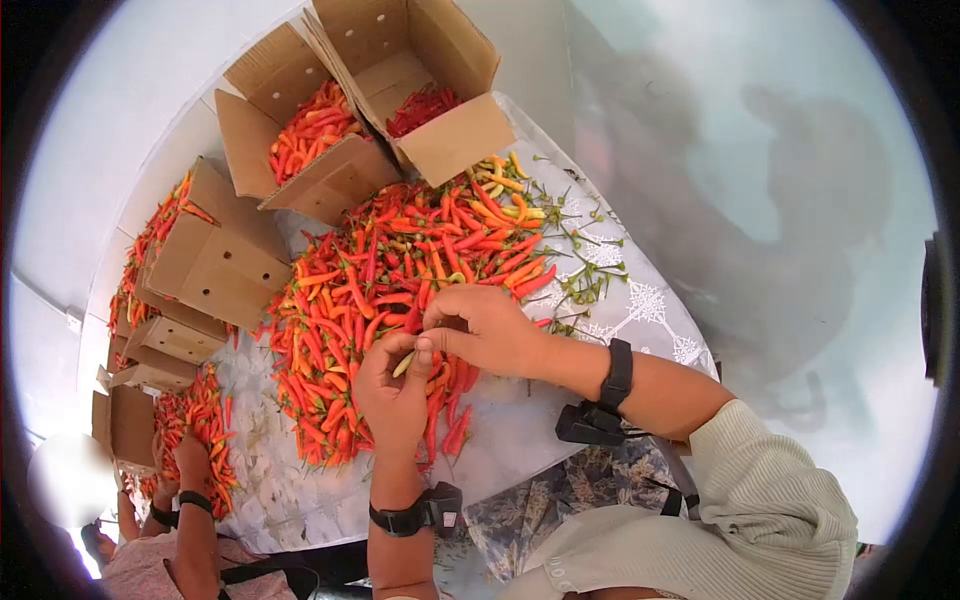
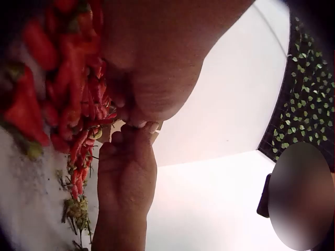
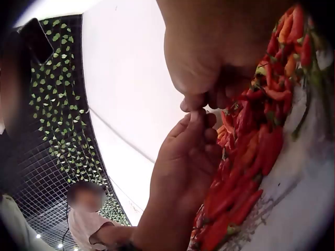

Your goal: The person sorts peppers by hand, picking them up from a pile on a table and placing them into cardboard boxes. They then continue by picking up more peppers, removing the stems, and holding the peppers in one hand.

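Your left hand (image 1: 392,398) grips a pale pepper (image 1: 403,364), steadying it where your right hand's (image 1: 488,326) fingers seemingly pinch its end.

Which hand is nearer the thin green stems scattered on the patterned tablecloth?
Right. The right hand sits to the left of the thin green stems; the left hand is farther left, with the right hand between.

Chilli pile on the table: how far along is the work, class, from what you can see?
Looks done: loose green stems lie beside the pile.

In hand: the left hand holds a pale chilli; the right hand's fingers work at its end.

Left: probably much of the large pile. Whether the chillies in the boxes are finished, I cannot tell.
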